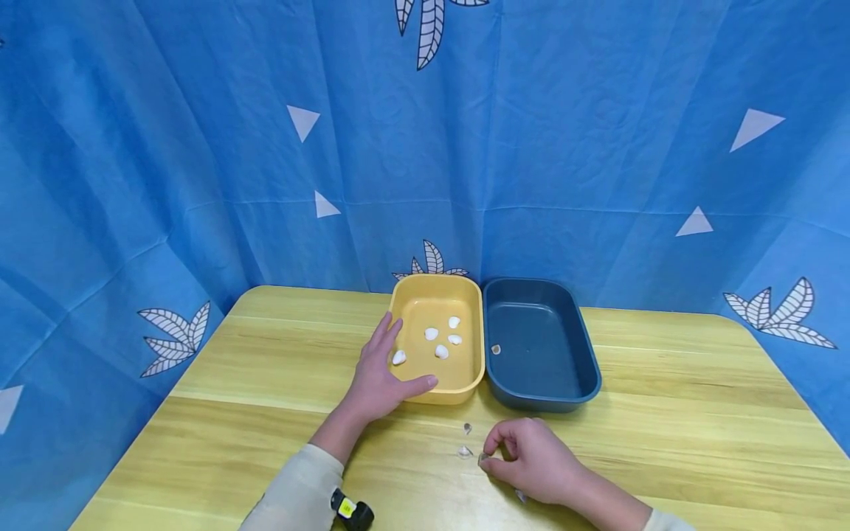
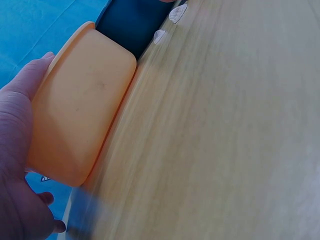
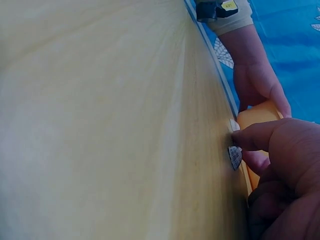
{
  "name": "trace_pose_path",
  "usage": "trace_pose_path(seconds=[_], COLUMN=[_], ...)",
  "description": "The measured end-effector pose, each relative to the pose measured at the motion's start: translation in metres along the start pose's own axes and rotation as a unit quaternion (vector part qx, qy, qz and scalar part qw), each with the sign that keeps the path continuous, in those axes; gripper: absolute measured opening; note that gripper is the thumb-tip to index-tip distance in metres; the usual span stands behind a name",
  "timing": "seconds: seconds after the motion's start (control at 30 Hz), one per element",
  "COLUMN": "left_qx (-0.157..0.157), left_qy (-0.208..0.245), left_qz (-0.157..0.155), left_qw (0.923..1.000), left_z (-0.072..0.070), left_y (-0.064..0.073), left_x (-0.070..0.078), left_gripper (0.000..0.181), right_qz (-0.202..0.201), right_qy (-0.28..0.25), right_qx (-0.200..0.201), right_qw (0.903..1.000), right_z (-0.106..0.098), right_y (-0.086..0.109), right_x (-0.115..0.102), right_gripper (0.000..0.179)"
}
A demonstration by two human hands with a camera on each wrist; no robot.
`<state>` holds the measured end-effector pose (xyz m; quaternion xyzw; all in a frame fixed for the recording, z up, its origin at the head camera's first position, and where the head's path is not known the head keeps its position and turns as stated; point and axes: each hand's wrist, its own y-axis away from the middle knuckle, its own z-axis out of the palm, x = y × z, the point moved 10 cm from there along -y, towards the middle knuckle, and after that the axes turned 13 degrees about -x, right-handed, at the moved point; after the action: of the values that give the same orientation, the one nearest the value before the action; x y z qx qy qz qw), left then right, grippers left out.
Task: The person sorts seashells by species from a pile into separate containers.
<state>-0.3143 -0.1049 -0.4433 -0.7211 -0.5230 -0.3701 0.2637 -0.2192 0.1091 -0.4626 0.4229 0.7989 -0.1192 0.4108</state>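
Note:
My right hand [image 1: 534,461] pinches a small greyish shell [image 1: 481,459] between thumb and forefinger, low over the table. Near it on the wood lie a dark little shell [image 1: 468,428], a pale shell [image 1: 464,451] and another small shell [image 1: 521,496], partly covered by the hand. Spread across the near left corner of the yellow tray [image 1: 417,397] is my left hand [image 1: 380,380], its thumb over the front rim and its fingers along the left rim. Several white shells [image 1: 441,352] lie inside that tray. One brownish shell [image 1: 496,349] sits at the left side of the dark blue tray [image 1: 541,404].
Both trays stand side by side at the back of the wooden table [image 1: 677,413]. Behind them hangs a blue curtain [image 1: 564,133] with leaf prints. A black band with a yellow label [image 1: 352,510] is worn at the left sleeve.

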Motion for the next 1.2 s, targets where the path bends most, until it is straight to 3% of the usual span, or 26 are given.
trace_pose_path(seconds=[0.33,0.73,0.93,1.2], left_qx=[0.002,-0.002,-0.003,-0.003], left_qy=[-0.006,0.001,0.003,0.003], left_qz=[-0.003,0.001,0.001,0.002], left_qw=[1.0,1.0,1.0,1.0], left_z=[0.0,0.0,0.0,0.0], left_y=[0.0,0.0,0.0,-0.001], left_x=[0.0,0.0,0.0,0.0], left_gripper=[0.111,0.111,0.11,0.11], right_qz=[-0.013,-0.042,-0.069,-0.051], right_qy=[-0.033,-0.065,-0.044,0.014], right_qx=[0.005,0.045,0.082,0.151], right_qw=[0.9993,0.996,0.9933,0.9872], right_z=[-0.005,-0.044,-0.068,-0.108], right_y=[0.003,0.016,0.02,0.01], right_x=[-0.003,-0.04,-0.058,-0.059], right_gripper=[0.012,0.011,0.009,0.011])
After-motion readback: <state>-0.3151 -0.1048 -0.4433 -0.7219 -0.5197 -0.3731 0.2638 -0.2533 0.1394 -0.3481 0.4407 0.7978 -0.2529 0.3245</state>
